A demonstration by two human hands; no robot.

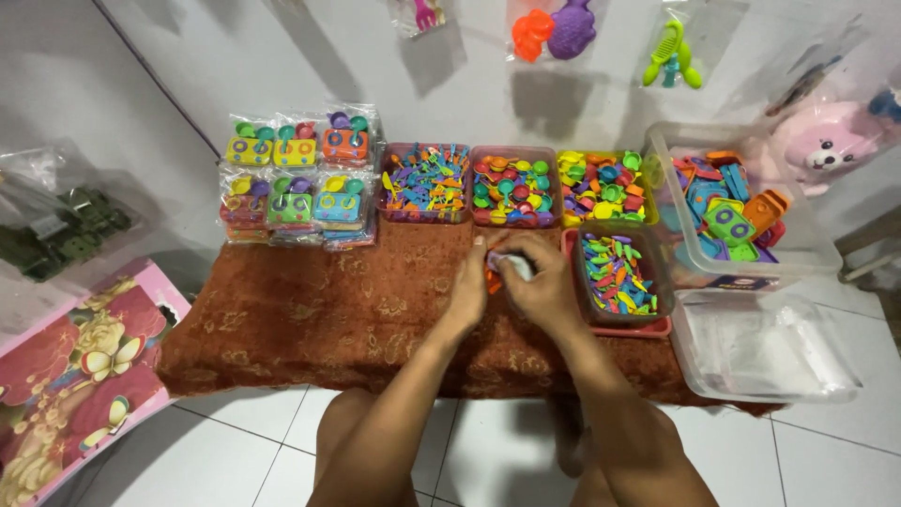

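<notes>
My left hand [468, 284] and my right hand [541, 282] meet over the rust-brown patterned cloth [310, 319], close to the row of toy tubs. Both are closed around a small clear plastic bag [512, 265] with an orange toy piece [492, 279] showing at its lower edge. The fingers hide most of the bag. Just right of my right hand stands a red-rimmed tub of small colourful pieces [615, 277].
Stacked bagged toy sets [298, 178] sit at the back left. Three tubs of colourful toy utensils and cups [511, 186] line the back. A clear bin of toy stoves [732, 211] and a clear bin of plastic bags [765, 347] stand at the right. White floor tiles lie below.
</notes>
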